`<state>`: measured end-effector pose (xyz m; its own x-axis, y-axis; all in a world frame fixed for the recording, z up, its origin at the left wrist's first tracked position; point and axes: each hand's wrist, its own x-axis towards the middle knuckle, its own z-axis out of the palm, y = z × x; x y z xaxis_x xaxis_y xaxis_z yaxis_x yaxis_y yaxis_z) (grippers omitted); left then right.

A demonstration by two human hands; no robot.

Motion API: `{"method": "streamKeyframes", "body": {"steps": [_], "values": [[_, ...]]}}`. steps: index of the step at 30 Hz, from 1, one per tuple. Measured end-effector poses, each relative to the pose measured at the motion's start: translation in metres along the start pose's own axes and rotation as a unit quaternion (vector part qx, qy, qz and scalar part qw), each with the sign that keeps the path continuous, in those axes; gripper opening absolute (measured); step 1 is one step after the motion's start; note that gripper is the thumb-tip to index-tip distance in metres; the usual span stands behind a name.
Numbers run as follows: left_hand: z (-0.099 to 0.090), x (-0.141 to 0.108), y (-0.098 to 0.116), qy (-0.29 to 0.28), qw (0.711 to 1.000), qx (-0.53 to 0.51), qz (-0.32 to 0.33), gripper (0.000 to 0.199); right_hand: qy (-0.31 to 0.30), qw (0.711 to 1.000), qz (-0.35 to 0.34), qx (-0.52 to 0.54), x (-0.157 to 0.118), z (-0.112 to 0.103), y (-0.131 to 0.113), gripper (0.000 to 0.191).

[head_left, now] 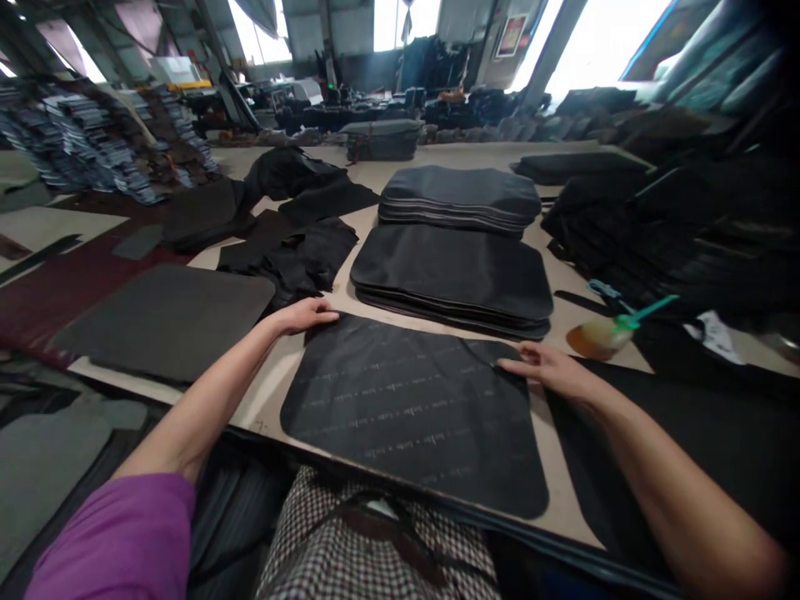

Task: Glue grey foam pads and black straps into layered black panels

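A black sheet with rounded corners and rows of pale printed lettering (406, 408) lies flat in front of me at the table's edge. My left hand (307, 316) pinches its far left corner, thumb and fingers together. At the far right corner my right hand (538, 367) is closed on the edge, the fingertips resting on the surface. A slight crease runs in the sheet near that hand. Just beyond it sits a stack of plain black sheets of like shape (450, 271), with a second stack (459, 192) behind.
To the left lies a dark grey sheet (168, 317), with crumpled black pieces (306, 258) behind it. On the right stand a cup with a green lid and straw (597, 337), another black sheet (687, 442) and a dark heap (681, 225).
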<state>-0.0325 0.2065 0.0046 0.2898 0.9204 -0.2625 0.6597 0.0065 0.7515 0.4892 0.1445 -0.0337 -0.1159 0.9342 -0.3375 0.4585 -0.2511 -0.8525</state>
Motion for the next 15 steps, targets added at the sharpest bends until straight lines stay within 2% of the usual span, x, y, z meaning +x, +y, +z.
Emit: {"method": "streamKeyframes", "body": {"steps": [2,6,9,12,15], "values": [[0.001,-0.007,-0.003,0.015,0.999,-0.050,-0.013,0.056,0.010,0.997,0.024,0.067,-0.009,0.002,0.007,0.054],[0.007,-0.027,-0.013,0.040,0.989,-0.129,-0.058,0.062,0.023,0.976,0.070,0.204,-0.028,0.009,0.027,0.037],[0.019,-0.053,-0.021,0.058,0.982,-0.161,-0.084,0.060,-0.001,0.965,0.093,0.244,-0.052,0.016,0.038,0.030],[0.037,-0.082,-0.025,0.060,0.967,-0.222,-0.110,0.056,-0.025,0.959,0.099,0.263,-0.082,0.027,0.043,0.031],[0.055,-0.105,-0.026,0.035,0.938,-0.320,-0.133,0.054,-0.009,0.953,0.090,0.288,-0.104,0.041,0.041,0.043]]}}
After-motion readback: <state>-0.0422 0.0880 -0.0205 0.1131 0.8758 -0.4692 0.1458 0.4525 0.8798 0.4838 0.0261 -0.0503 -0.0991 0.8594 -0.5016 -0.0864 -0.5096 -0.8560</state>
